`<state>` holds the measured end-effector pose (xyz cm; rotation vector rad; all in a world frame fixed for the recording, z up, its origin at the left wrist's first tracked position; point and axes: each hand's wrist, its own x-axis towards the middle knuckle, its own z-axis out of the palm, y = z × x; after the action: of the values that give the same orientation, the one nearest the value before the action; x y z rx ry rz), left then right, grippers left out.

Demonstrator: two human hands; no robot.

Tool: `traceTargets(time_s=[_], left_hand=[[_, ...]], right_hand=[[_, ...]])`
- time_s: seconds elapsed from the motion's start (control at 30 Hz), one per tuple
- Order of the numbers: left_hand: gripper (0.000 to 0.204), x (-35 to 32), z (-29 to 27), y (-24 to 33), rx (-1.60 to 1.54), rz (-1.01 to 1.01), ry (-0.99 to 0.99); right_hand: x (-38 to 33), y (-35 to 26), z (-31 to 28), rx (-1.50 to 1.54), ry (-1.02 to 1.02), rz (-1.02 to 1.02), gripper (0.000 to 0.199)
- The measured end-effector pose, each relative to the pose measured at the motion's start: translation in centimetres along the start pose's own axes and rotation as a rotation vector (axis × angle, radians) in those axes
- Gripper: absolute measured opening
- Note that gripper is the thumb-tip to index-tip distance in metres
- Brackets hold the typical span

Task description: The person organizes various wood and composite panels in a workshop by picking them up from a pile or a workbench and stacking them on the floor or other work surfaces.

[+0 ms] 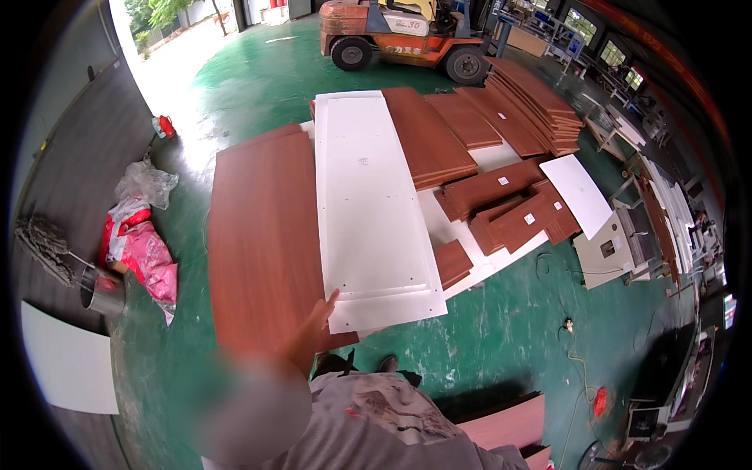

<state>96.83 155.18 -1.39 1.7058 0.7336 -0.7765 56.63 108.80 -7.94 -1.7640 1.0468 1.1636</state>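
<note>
My left hand is at the near left edge of a long white panel. A finger or thumb shows on the panel's edge, and the other fingers are hidden, seemingly wrapped under it. The panel has small holes near its ends and a raised strip across its near end. It lies lengthwise away from me, beside a wide reddish-brown board on its left. To its right, a stack of brown boards rests alongside. My right hand is not in view.
Smaller brown panels and a tilted white sheet lie to the right. An orange forklift stands at the back. Pink and clear plastic bags and a mop in a metal bucket are left. A cable crosses the green floor.
</note>
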Motion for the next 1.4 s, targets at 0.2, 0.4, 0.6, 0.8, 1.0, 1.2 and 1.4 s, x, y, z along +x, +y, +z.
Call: traceTargets(time_s=[0.2,0.4,0.6,0.8,1.0,1.2,1.4], left_hand=[[0.103,-1.6,5.0,1.5,-0.272,0.284,-0.055],[0.111,0.9,3.0,0.1,-0.007,0.184,0.207],[0.111,0.4,2.3,-1.9,-0.007,0.155,0.103],[0.105,0.9,-3.5,-9.9,-0.025,0.163,0.129],[0.1,-3.9,-4.1,-9.4,0.003,0.141,0.113],[0.099,-3.9,-2.6,-8.9,-0.014,0.125,0.137],[0.103,-1.3,-2.1,-11.7,-0.223,0.093,0.057]], right_hand=[[-0.9,4.0,-7.5,0.488,0.159,0.205,0.022],[3.4,-10.7,-8.5,0.641,0.17,-0.208,0.039],[0.5,-22.8,-4.9,0.562,0.034,-0.427,0.058],[-2.3,-28.7,2.8,0.908,-0.093,-0.307,0.063],[-1.3,-27.7,3.9,1.154,-0.142,-0.271,0.064],[0.2,-27.3,2.2,1.247,-0.211,-0.283,0.058],[-2.5,-28.3,-0.7,1.218,-0.376,-0.342,0.05]])
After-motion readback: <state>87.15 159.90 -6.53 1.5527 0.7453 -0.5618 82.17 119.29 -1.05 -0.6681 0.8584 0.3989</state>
